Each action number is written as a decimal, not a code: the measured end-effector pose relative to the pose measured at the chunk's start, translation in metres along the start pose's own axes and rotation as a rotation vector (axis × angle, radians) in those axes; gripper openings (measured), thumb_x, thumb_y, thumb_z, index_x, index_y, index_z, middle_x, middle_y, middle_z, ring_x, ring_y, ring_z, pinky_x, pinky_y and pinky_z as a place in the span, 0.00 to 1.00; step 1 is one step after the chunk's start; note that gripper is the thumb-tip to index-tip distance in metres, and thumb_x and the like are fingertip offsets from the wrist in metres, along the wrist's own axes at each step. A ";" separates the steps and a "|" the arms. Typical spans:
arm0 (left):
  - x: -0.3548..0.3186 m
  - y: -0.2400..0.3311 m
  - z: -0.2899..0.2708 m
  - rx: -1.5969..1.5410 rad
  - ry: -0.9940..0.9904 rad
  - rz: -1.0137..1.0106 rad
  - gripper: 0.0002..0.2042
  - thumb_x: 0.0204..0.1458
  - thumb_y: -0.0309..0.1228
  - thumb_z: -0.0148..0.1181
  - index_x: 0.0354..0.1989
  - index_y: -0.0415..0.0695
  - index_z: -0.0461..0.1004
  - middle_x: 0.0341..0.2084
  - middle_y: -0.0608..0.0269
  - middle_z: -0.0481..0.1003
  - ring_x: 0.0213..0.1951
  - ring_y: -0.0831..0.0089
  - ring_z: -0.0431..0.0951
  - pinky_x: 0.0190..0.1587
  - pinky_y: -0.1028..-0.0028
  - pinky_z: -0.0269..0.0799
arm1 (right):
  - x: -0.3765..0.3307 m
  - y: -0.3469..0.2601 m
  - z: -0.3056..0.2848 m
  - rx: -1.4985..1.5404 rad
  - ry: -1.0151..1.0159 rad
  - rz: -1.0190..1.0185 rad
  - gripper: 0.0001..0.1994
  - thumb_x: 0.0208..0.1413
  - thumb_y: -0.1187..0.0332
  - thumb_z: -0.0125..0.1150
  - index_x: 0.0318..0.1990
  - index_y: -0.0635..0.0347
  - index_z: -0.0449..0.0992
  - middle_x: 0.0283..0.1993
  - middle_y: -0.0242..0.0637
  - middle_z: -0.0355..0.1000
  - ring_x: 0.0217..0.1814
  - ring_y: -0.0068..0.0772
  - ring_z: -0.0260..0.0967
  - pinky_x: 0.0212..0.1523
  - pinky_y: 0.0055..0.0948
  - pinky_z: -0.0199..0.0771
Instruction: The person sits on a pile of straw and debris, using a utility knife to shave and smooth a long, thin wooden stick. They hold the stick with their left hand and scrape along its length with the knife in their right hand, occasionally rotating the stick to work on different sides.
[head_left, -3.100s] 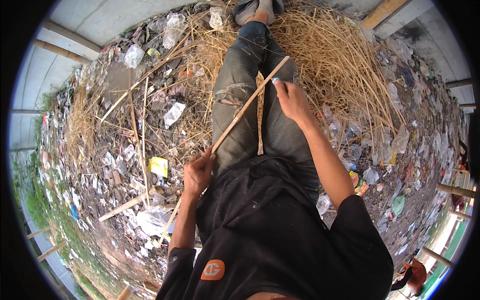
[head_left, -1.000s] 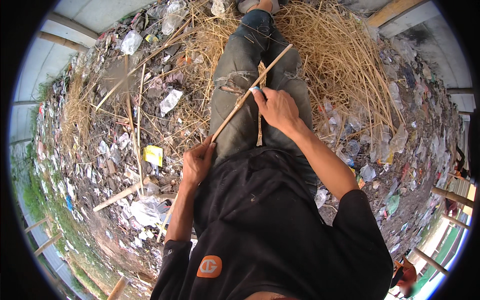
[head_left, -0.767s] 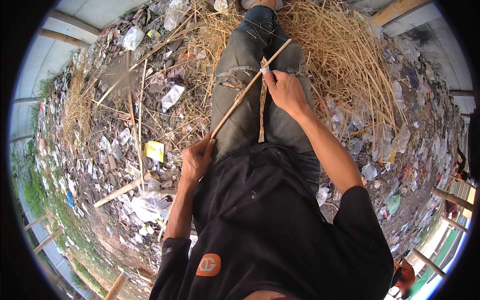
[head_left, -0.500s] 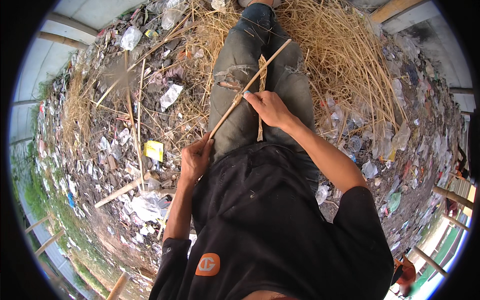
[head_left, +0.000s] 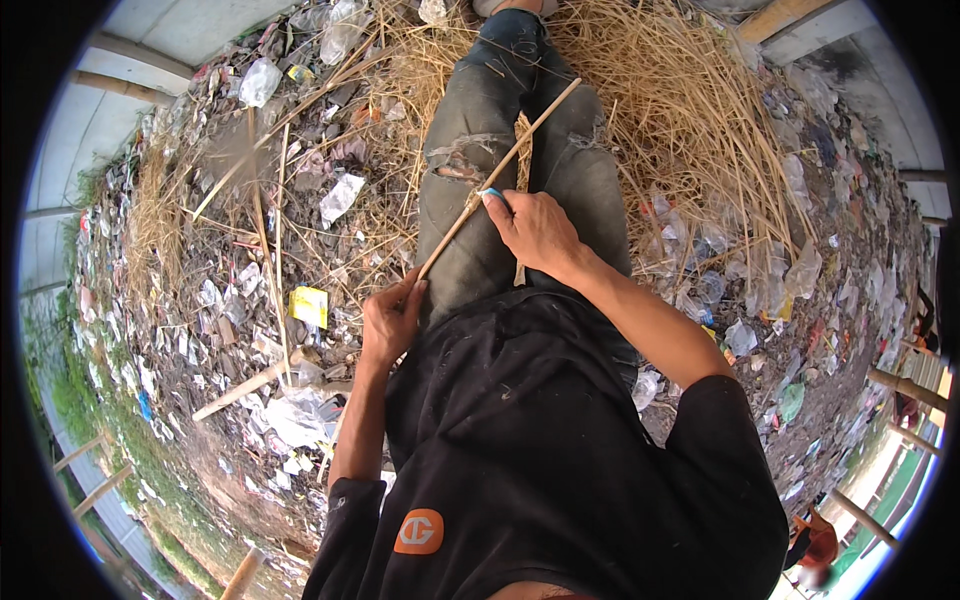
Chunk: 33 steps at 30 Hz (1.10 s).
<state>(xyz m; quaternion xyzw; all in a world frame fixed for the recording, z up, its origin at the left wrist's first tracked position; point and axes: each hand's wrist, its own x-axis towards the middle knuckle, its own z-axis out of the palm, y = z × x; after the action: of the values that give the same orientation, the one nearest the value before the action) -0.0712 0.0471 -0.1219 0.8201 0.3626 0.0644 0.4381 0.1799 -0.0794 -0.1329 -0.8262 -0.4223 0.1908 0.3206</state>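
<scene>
A long, thin, tan stick (head_left: 545, 117) lies slantwise over my legs, from beside my left hip up toward the right knee. The fingers of my left hand (head_left: 392, 318) are closed around its lower end. My right hand (head_left: 537, 232) is closed at the stick's middle, thumb pressed against a thicker, joint-like spot. Something small and light blue shows at that thumb tip; I cannot make out what it is. Curled fingers hide the inside of the right hand. Between my legs, partly under the stick and right hand, lies a flat plaited straw strip (head_left: 521, 160).
Dry straw (head_left: 670, 100) is heaped around my outstretched legs. Littered ground with plastic scraps surrounds me, including a yellow packet (head_left: 309, 306). Long thin stalks (head_left: 266, 230) and a short pole (head_left: 240, 390) lie to the left. An orange item (head_left: 820, 542) is at the lower right.
My right hand has shifted slightly down and turned a little at the wrist, its thumb still at the stick. My left hand and the stick are almost unchanged.
</scene>
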 end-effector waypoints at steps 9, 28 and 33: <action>0.001 -0.010 -0.002 -0.063 -0.019 -0.021 0.16 0.64 0.33 0.63 0.54 0.36 0.80 0.21 0.53 0.76 0.26 0.83 0.71 0.32 0.72 0.71 | 0.009 0.009 -0.001 0.132 -0.095 0.045 0.29 0.71 0.48 0.47 0.27 0.66 0.76 0.23 0.57 0.73 0.31 0.65 0.74 0.33 0.53 0.73; -0.002 0.001 -0.003 0.041 0.034 0.043 0.15 0.61 0.31 0.65 0.55 0.39 0.81 0.20 0.55 0.73 0.22 0.75 0.71 0.29 0.69 0.69 | 0.016 -0.007 -0.032 0.296 -0.021 -0.001 0.26 0.60 0.47 0.65 0.23 0.63 0.76 0.16 0.43 0.69 0.20 0.42 0.71 0.27 0.41 0.68; -0.004 0.004 -0.003 0.071 0.059 0.098 0.15 0.62 0.31 0.64 0.55 0.41 0.81 0.23 0.53 0.76 0.23 0.69 0.76 0.31 0.67 0.71 | 0.024 -0.009 -0.022 0.251 -0.075 -0.026 0.20 0.55 0.56 0.68 0.23 0.66 0.75 0.17 0.49 0.68 0.21 0.50 0.71 0.28 0.43 0.69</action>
<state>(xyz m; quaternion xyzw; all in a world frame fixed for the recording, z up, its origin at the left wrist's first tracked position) -0.0735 0.0447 -0.1163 0.8496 0.3367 0.0971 0.3942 0.2016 -0.0638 -0.1122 -0.7662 -0.4174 0.2688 0.4080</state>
